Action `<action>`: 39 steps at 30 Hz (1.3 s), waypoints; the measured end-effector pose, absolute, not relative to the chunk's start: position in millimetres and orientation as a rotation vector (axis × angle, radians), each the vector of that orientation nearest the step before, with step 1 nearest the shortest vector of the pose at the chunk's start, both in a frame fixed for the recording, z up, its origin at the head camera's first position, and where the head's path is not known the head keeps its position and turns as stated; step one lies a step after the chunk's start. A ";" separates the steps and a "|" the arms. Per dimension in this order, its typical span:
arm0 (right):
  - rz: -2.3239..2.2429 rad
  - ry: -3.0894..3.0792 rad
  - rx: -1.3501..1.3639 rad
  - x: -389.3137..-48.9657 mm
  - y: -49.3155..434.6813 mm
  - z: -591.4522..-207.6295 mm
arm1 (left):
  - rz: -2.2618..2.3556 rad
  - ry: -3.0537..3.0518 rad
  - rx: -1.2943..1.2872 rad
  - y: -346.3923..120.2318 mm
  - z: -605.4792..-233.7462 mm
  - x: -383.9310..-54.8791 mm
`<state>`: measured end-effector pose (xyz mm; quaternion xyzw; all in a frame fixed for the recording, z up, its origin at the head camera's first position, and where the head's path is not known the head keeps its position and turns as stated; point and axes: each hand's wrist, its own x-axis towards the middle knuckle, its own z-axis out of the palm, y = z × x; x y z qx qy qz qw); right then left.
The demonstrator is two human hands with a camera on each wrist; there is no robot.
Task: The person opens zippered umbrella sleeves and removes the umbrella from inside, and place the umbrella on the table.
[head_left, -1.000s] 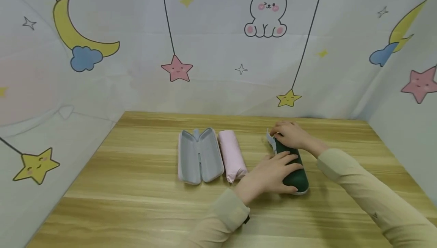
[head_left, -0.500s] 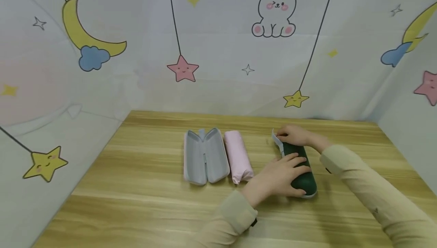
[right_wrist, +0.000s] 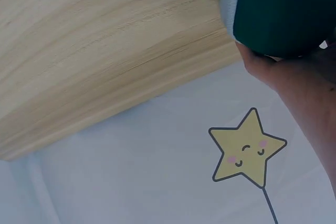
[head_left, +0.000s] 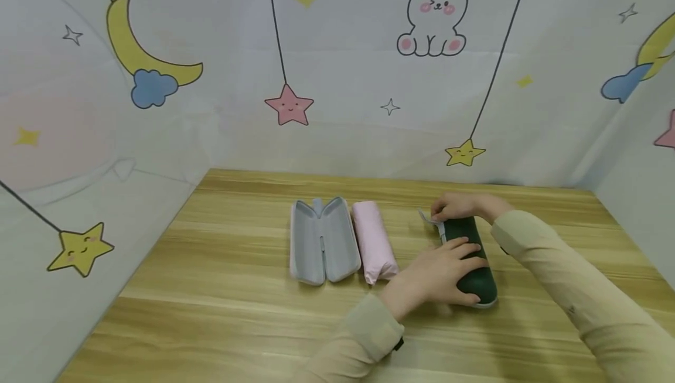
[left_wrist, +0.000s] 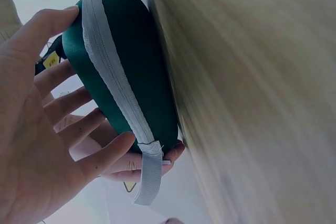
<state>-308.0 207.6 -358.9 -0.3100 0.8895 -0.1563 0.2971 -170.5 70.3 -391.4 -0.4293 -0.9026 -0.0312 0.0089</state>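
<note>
A dark green zippered glasses case (head_left: 477, 280) lies on the table at the right, with a grey zipper band (left_wrist: 116, 72) along its side. My left hand (head_left: 440, 269) holds it from the left, fingers spread over its top and thumb at the near end. At its far end my right hand (head_left: 456, 206) has curled fingers pinching by the corner. A bit of metal zipper pull (left_wrist: 166, 162) shows at those fingertips in the left wrist view. Beside it hangs a grey strap loop (left_wrist: 149, 179). In the right wrist view the case hides most of the right hand's fingers.
An opened glasses case (head_left: 341, 248) with a grey lining lies left of centre on the wooden table (head_left: 211, 266). Right beside it is a pink wrapped roll (head_left: 374, 242). A white patterned curtain (head_left: 337, 137) hangs behind the table's back edge.
The head view has turned slightly left. My right hand has curled in more tightly at the case's far corner, and the strap leans out to the left. My left hand stays on the case.
</note>
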 end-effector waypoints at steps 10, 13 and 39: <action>-0.430 2.315 -0.720 -310.3 199.6 -356.6 | -0.060 -2.831 -1.327 71.1 -391.3 -170.1; -0.428 2.341 -0.764 -309.9 198.8 -355.9 | -0.059 -2.831 -1.322 71.4 -390.9 -169.3; -0.484 2.699 -0.874 -303.2 204.3 -365.1 | -0.074 -2.795 -1.378 67.6 -395.3 -171.8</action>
